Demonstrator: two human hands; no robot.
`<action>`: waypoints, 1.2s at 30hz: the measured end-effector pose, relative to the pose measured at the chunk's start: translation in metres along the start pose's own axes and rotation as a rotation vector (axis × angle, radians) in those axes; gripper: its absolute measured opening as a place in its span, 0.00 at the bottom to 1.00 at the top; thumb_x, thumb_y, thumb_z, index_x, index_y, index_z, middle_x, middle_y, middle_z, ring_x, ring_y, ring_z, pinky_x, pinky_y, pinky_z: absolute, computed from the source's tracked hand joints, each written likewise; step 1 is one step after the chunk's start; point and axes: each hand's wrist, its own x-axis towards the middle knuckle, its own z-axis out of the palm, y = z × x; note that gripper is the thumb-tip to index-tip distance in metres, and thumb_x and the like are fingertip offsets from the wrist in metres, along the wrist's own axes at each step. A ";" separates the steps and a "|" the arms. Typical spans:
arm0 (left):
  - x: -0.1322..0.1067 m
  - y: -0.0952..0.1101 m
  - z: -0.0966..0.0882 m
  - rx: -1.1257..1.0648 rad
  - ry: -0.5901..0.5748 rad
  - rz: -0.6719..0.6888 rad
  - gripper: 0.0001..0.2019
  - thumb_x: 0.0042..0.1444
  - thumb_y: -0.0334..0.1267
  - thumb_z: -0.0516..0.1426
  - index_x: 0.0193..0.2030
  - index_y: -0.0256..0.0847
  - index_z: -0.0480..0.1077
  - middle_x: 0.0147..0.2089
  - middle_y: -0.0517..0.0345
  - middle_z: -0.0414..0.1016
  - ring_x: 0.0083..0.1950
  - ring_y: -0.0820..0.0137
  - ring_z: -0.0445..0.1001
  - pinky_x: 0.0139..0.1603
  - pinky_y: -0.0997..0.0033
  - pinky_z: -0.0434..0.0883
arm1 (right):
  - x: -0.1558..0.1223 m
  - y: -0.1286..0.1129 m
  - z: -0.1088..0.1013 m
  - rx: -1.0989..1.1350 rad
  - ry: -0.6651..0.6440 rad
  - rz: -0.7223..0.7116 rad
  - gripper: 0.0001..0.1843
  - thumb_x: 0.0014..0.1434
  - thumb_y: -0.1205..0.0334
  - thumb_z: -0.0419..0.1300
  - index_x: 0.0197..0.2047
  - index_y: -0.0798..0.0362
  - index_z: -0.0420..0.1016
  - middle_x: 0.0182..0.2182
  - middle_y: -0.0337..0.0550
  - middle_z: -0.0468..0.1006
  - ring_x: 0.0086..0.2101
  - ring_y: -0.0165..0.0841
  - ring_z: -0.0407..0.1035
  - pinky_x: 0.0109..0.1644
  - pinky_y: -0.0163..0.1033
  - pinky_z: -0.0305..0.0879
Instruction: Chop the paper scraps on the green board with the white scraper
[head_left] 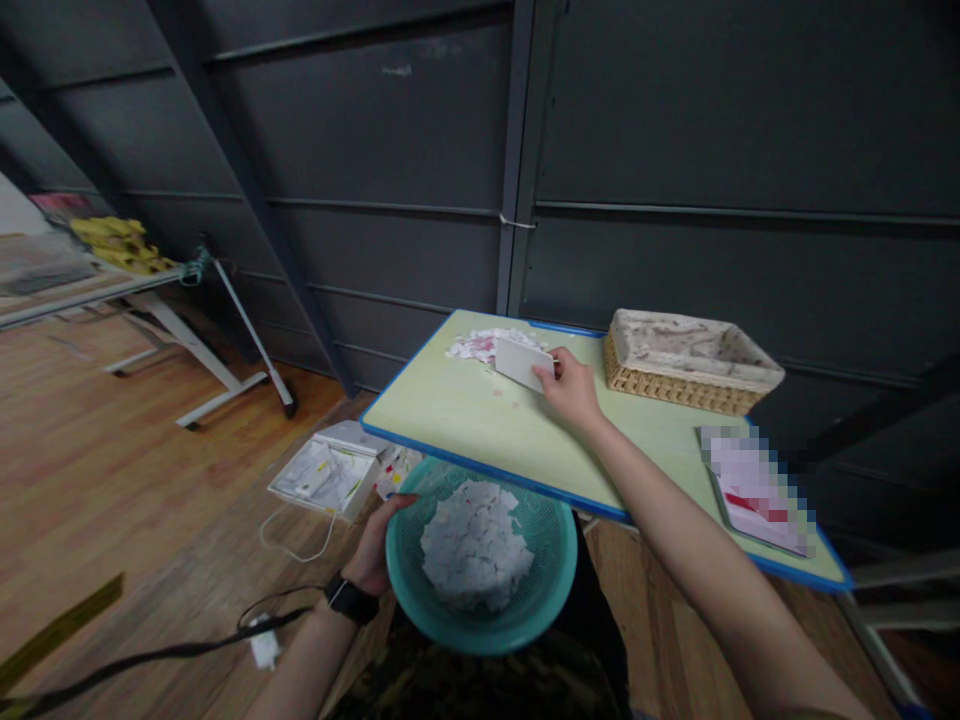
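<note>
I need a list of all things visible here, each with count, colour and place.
table: one, pale green with blue rim, centre
paper scraps: one heap, white and pink, table's far end
card: one, white, beside the heap
wicker basket: one, tan, table's right side
sheet: one, blurred, pale with red, table's right corner
bowl: one, teal, under table's near edge, holding white paper pieces
flat box: one, white, floor at left
left hand: grips bowl's rim, black watch on wrist
right hand: holds card
</note>
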 end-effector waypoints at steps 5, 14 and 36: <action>-0.003 0.000 0.002 0.033 0.006 0.027 0.10 0.56 0.28 0.56 0.26 0.39 0.74 0.21 0.56 0.80 0.23 0.63 0.78 0.27 0.67 0.72 | -0.001 -0.001 0.000 0.027 -0.007 0.001 0.11 0.56 0.54 0.56 0.39 0.50 0.72 0.32 0.48 0.80 0.33 0.42 0.73 0.39 0.41 0.62; -0.001 0.000 0.001 0.073 0.019 0.034 0.08 0.55 0.29 0.57 0.26 0.38 0.74 0.23 0.53 0.80 0.32 0.57 0.82 0.37 0.62 0.75 | 0.002 0.001 -0.001 0.218 -0.007 0.044 0.15 0.52 0.52 0.59 0.40 0.51 0.72 0.34 0.47 0.81 0.33 0.40 0.73 0.36 0.40 0.64; -0.003 0.000 0.002 0.050 0.011 0.030 0.08 0.55 0.29 0.57 0.26 0.38 0.73 0.21 0.55 0.80 0.25 0.61 0.79 0.29 0.65 0.73 | 0.002 0.005 0.002 0.165 -0.056 0.030 0.13 0.54 0.53 0.59 0.39 0.51 0.72 0.32 0.47 0.80 0.32 0.40 0.73 0.38 0.42 0.64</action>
